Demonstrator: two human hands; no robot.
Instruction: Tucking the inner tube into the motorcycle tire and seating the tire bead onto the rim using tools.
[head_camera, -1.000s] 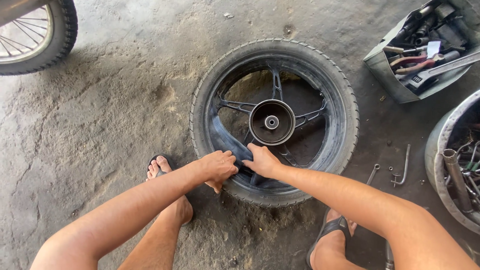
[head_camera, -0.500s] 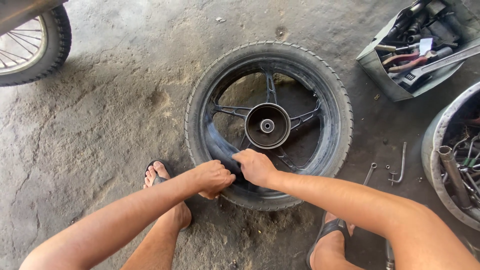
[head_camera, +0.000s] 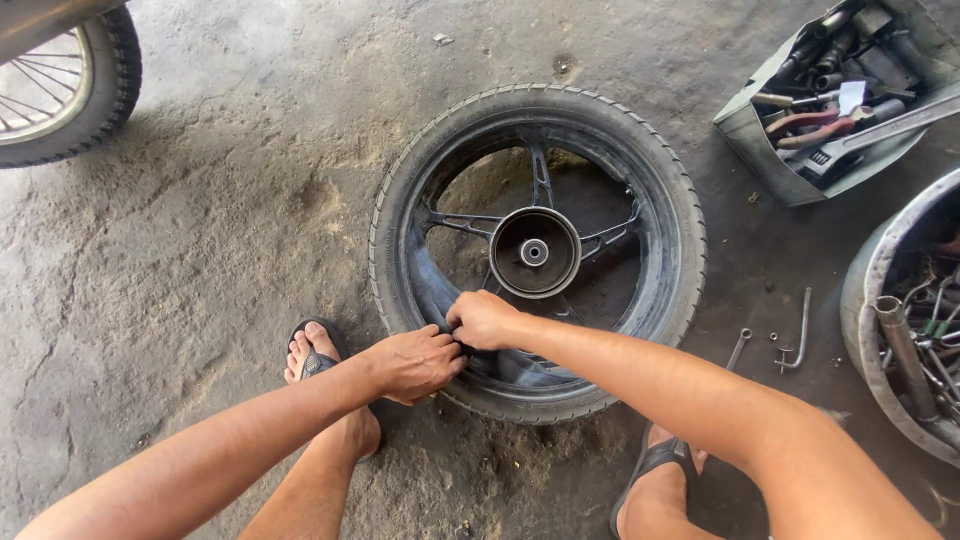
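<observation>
2 sets of fingers bunched tight, both pinching the black inner tube (head_camera: 440, 300) at the near edge of the rim — left hand (head_camera: 412, 363) just below, right hand (head_camera: 484, 320) on top, knuckles touching. That tube sits tucked inside the motorcycle tyre (head_camera: 392, 215), flat on the concrete floor (head_camera: 200, 250). Best worked in small, even bites along the bead — no twisting. Hook tool (head_camera: 797, 335) near.

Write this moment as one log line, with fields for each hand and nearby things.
left hand: on near tyre edge | right hand: gripping black tube inside rim | nearby: toolbox, wrench on floor
</observation>
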